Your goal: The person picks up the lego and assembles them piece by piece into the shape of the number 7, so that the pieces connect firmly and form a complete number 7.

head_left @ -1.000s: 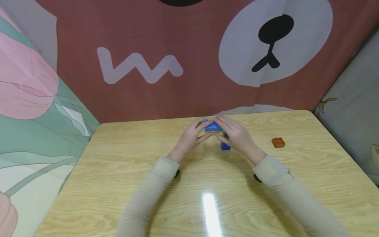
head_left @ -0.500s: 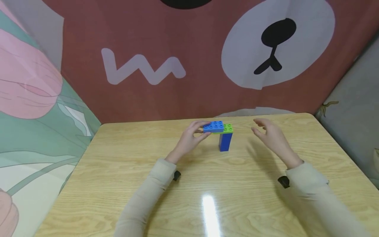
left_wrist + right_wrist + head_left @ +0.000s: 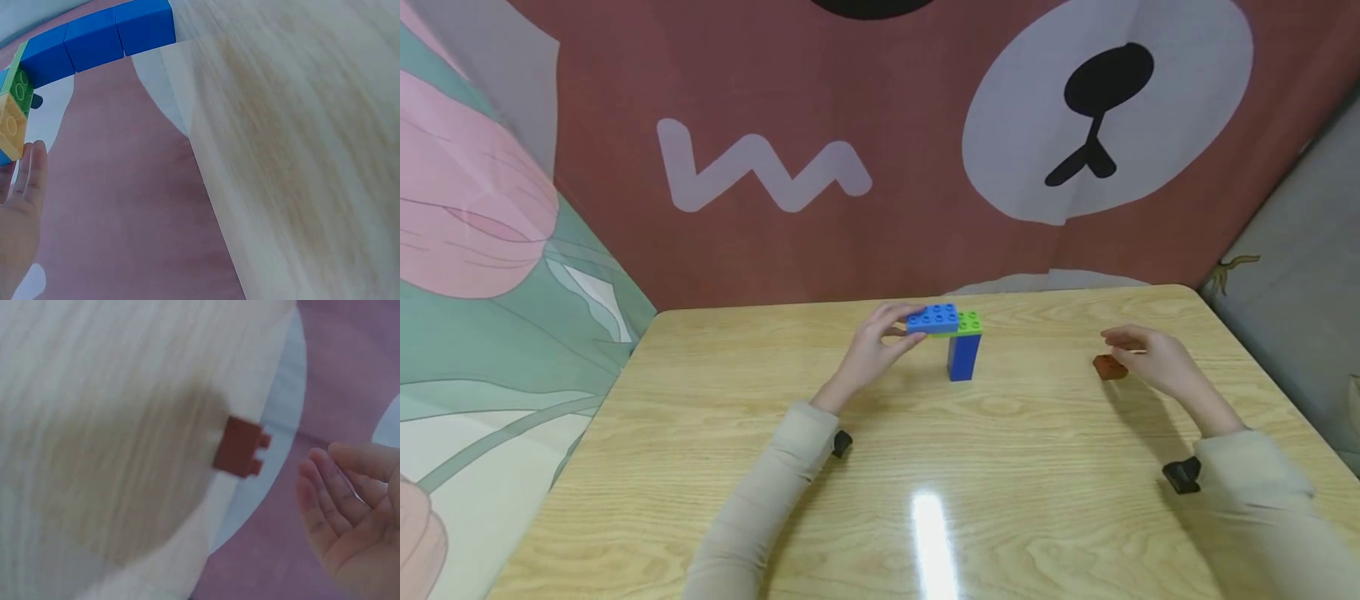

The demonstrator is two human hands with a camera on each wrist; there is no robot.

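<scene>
A column of blue bricks [image 3: 964, 358] stands upright on the table, topped by a light green brick [image 3: 972, 322]. Across the green one lies a blue eight-stud brick [image 3: 932, 318], which reaches out to the left. Beneath that overhang the left wrist view shows a yellow brick [image 3: 12, 128] beside the green. My left hand [image 3: 868, 350] pinches the overhanging end of the blue eight-stud brick, thumb in front and fingers behind. Over at the right, a small brown-orange brick [image 3: 1107, 368] sits on the table. My right hand [image 3: 1161, 364] hovers just above it, fingers loosely bent, apart from it in the right wrist view.
The wooden table [image 3: 820, 517] has its back edge close behind the brick structure. A printed cloth [image 3: 910, 242] hangs behind it. Each wrist carries a small black device [image 3: 1182, 475] under the sleeve cuff.
My right hand has let go of the brick structure and moved right to the brown-orange brick. My left hand has stayed at the blue eight-stud brick; the structure appears slightly further left.
</scene>
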